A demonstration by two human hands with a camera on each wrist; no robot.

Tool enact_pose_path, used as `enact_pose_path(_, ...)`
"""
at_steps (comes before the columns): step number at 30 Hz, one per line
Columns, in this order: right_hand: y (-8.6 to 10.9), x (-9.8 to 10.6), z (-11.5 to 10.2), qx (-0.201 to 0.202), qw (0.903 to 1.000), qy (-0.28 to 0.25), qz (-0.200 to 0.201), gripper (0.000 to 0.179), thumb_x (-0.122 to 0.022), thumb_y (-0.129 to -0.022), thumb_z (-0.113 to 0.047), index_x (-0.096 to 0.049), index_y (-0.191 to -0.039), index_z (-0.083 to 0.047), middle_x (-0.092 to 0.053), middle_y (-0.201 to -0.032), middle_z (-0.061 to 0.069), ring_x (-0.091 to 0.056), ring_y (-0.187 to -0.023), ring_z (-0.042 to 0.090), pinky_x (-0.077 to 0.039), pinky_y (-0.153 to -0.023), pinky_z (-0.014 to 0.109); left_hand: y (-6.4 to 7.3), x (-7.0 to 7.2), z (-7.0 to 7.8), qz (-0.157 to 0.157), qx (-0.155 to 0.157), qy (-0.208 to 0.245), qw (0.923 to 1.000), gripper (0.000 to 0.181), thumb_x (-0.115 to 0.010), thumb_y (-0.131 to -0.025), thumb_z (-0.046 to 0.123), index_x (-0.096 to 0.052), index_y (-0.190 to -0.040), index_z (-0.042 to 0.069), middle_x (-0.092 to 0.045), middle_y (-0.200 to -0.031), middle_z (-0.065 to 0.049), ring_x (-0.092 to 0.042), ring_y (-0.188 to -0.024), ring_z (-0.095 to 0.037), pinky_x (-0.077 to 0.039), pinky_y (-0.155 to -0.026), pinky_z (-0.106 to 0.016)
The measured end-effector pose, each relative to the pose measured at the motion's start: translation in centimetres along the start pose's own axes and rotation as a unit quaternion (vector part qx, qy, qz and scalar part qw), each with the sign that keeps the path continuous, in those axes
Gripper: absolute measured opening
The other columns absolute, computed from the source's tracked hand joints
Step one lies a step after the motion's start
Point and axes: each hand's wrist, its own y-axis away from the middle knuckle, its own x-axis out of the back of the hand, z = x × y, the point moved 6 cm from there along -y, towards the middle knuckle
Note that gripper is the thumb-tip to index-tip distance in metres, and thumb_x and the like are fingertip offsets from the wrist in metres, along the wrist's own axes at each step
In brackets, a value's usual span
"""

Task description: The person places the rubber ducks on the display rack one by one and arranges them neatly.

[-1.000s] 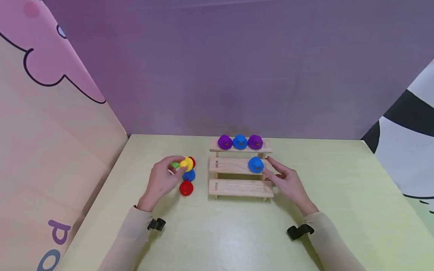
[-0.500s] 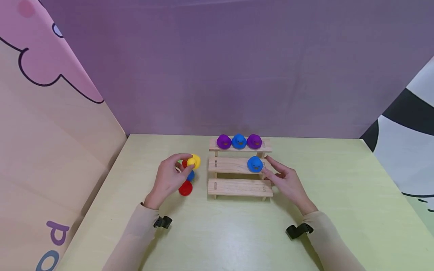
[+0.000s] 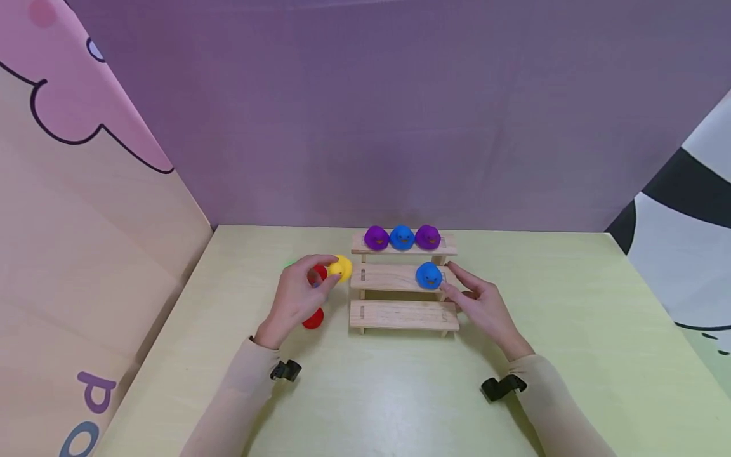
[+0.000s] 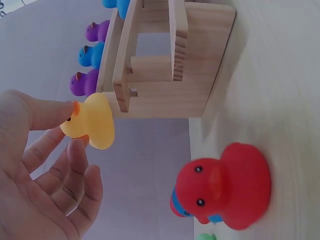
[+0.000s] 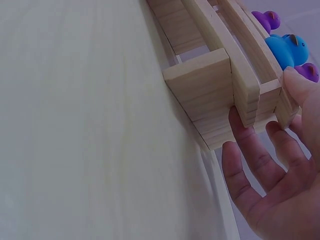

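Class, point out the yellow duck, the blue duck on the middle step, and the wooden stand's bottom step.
Yellow duck (image 4: 99, 120): left wrist view, on its body.
Blue duck (image 3: 429, 273): head view, on its head.
Bottom step (image 3: 404, 313): head view, middle of its top.

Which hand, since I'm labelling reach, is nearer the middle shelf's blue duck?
Right. The right hand is beside the blue duck, touching or nearly so; the left hand is beyond the left end of the middle shelf, pinching a yellow duck.

Left fingers (image 4: 77, 160) pinching, right fingers (image 5: 257, 155) bent, forearms (image 3: 234, 393) angled inward
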Motion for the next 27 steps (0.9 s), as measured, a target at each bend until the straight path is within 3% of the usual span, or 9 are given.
enact_pose_path(7, 0.0, 0.0, -0.5, 0.003, 1.0000, -0.002, -0.001, 0.064, -0.066, -0.107, -0.034, -0.043, -0.164, -0.017, -0.037, -0.171, 0.017, -0.081, -0.102, 0.020, -0.058, -0.086, 0.017, -0.3, -0.6, 0.8, -0.006, -0.014, 0.003, 0.9999, 0.032, -0.080, -0.096, 0.018, -0.076, -0.128, 0.017, -0.067, -0.092, -0.004, -0.056, -0.072, -0.021, -0.047, -0.062, -0.030)
enact_pose_path(15, 0.1, 0.0, -0.1, 0.002, 0.9999, 0.010, -0.001, 0.065, -0.066, -0.107, -0.036, -0.043, -0.164, -0.016, -0.038, -0.170, 0.017, -0.081, -0.102, 0.024, -0.056, -0.086, 0.015, -0.5, -2.2, 1.5, -0.019, -0.020, 0.017, 0.9995, 0.031, -0.081, -0.095, 0.017, -0.077, -0.126, 0.018, -0.076, -0.119, -0.001, -0.062, -0.078, -0.020, -0.047, -0.059, -0.024)
enact_pose_path(21, -0.1, 0.0, 0.4, -0.002, 0.9999, 0.012, -0.001, 0.066, -0.066, -0.107, -0.039, -0.043, -0.164, -0.017, -0.037, -0.170, 0.018, -0.081, -0.100, 0.016, -0.057, -0.086, 0.016, -0.9, -3.4, 2.5, -0.032, -0.032, 0.015, 0.9989, 0.032, -0.081, -0.095, 0.019, -0.077, -0.127, 0.019, -0.075, -0.114, 0.000, -0.063, -0.079, -0.016, -0.048, -0.058, -0.026)
enact_pose_path(27, -0.1, -0.2, 0.2, -0.001, 1.0000, 0.008, 0.001, 0.065, -0.066, -0.107, -0.037, -0.043, -0.164, -0.017, -0.039, -0.169, 0.019, -0.080, -0.102, 0.019, -0.056, -0.086, 0.014, -1.4, -4.4, 3.3, -0.044, -0.040, 0.029, 0.9978, 0.033, -0.082, -0.094, 0.017, -0.077, -0.127, 0.018, -0.076, -0.115, 0.001, -0.064, -0.078, -0.014, -0.052, -0.061, -0.026)
